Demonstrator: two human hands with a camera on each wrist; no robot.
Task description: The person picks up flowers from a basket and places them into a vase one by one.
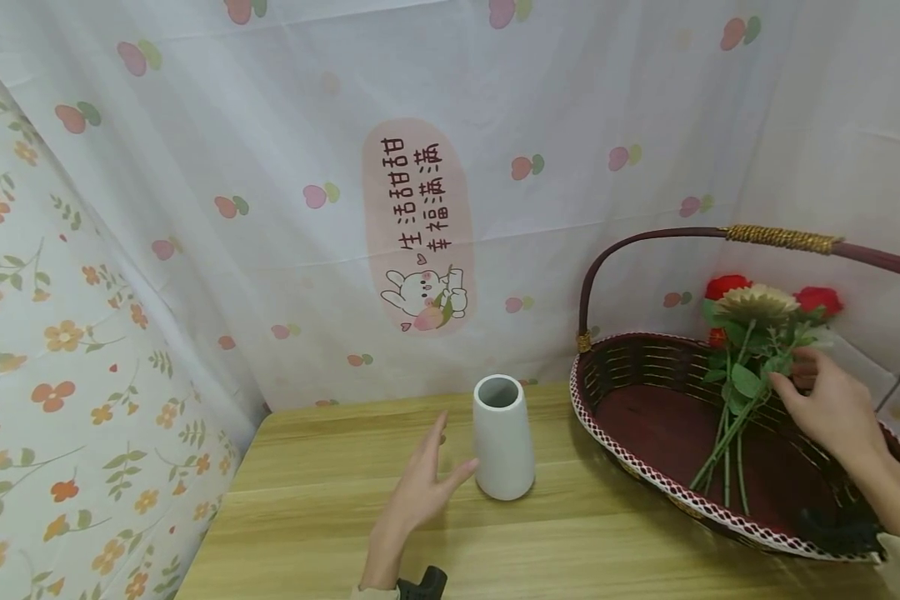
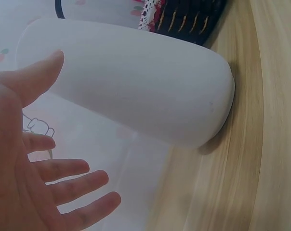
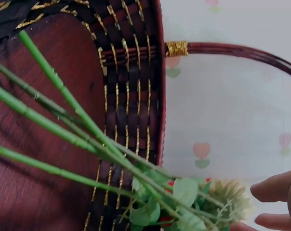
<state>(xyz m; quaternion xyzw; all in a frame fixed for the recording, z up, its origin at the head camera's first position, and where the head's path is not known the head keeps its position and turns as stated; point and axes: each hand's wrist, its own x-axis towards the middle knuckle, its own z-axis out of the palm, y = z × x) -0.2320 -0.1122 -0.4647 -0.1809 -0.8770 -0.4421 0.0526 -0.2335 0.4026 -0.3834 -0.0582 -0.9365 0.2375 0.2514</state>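
Note:
A white vase [image 1: 504, 442] stands upright on the wooden table, its round mouth facing up. My left hand [image 1: 418, 487] is just left of it, thumb and fingers spread apart, holding nothing. In the left wrist view the thumb overlaps the side of the vase [image 2: 131, 82]; whether it touches cannot be told. A bunch of artificial flowers [image 1: 750, 358], red and cream blooms on green stems [image 3: 54, 120], leans on the far rim of a dark woven basket. My right hand [image 1: 832, 408] is at the leaves beside the blooms, thumb and fingers parted. Some of its fingers are hidden.
The oval basket [image 1: 660, 492] has a white-and-red trimmed rim and a tall arched handle [image 1: 645, 237] wrapped in gold cord. A patterned curtain [image 1: 285, 167] hangs behind the table [image 1: 307, 500], and a floral cloth [image 1: 67, 400] hangs on the left.

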